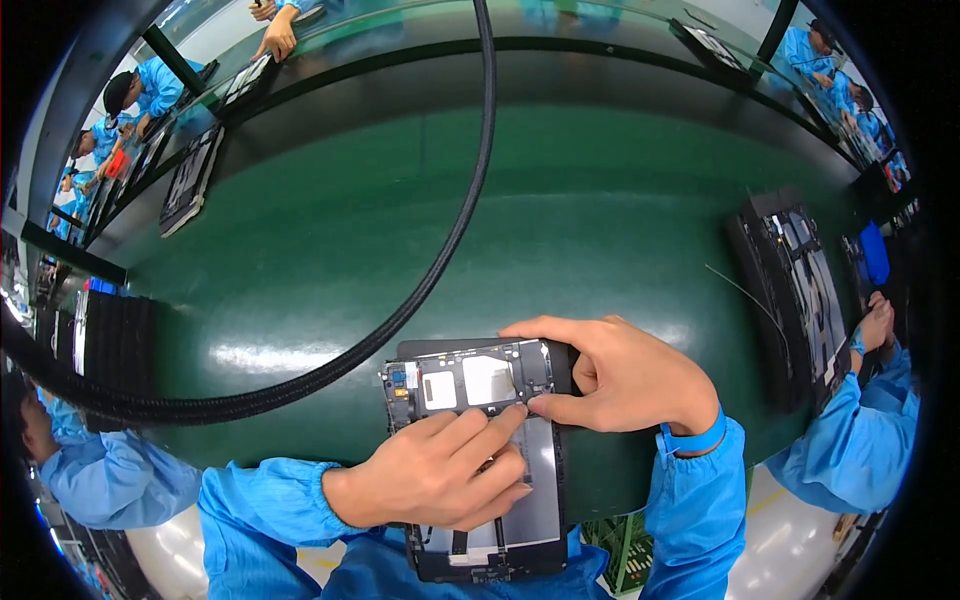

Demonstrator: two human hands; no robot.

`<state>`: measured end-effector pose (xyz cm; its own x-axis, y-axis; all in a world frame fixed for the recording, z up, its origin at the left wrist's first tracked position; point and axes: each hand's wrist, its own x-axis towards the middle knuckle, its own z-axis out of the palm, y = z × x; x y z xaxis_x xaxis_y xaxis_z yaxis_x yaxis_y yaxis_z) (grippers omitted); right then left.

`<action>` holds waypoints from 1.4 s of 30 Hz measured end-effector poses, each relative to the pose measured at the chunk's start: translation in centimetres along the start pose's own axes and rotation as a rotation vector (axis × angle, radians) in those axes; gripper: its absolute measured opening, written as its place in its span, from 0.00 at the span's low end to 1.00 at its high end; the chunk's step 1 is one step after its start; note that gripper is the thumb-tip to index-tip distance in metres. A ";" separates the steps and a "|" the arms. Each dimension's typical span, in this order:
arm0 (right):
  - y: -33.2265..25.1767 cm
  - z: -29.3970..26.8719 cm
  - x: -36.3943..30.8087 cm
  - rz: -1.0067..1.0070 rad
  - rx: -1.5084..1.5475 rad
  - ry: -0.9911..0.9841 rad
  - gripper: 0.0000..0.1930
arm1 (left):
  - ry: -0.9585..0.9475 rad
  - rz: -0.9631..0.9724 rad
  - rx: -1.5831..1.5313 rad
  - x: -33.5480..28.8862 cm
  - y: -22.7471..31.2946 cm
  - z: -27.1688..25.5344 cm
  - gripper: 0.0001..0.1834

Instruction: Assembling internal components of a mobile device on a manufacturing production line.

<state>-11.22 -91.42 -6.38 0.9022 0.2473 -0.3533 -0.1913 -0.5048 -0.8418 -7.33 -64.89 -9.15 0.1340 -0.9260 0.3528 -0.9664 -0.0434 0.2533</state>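
Left hand (450,470): fingertips on opened black rectangular tablet (542,480), grip unclear | Right hand (640,378): clasping one-o'clock corner | Risk: slipping fingertip could dent silver rectangular plate (489,380)

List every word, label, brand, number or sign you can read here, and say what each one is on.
None: no text in this view can be read.
Opened flat device under the hands: any marks on its circuit board are too small to read.
Stacked device at the right: any marks are too small to read.
Dark stack at the left: no readable marks.
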 end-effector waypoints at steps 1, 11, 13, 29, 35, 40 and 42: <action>0.2 -0.2 -0.1 -0.001 -0.002 -0.003 0.32 | 0.003 0.001 -0.005 0.1 0.1 0.1 0.17; 2.6 -1.0 0.0 0.072 0.212 -0.124 0.36 | 0.042 -0.013 -0.033 1.0 0.5 1.5 0.16; 2.9 -1.0 0.2 0.045 0.226 -0.140 0.38 | 0.056 -0.006 -0.035 1.2 0.4 1.8 0.16; 2.3 0.4 1.8 0.029 0.207 -0.153 0.38 | 0.257 0.006 -0.120 -0.9 -1.1 2.1 0.13; 2.7 1.1 2.5 -0.037 0.235 -0.084 0.37 | 0.242 -0.033 -0.172 -1.4 -1.7 2.0 0.10; 0.3 1.7 -0.4 0.071 0.037 0.050 0.36 | 0.632 -0.319 -0.334 -3.2 -2.5 0.4 0.18; -0.4 3.1 -2.1 -0.009 0.045 0.301 0.31 | 0.697 -0.307 -0.223 -6.6 -3.6 -0.5 0.13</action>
<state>-14.23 -89.17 -6.54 0.9766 -0.0078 -0.2150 -0.1939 -0.4648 -0.8639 -4.59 -58.41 -11.94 0.5652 -0.4333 0.7020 -0.8072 -0.1148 0.5791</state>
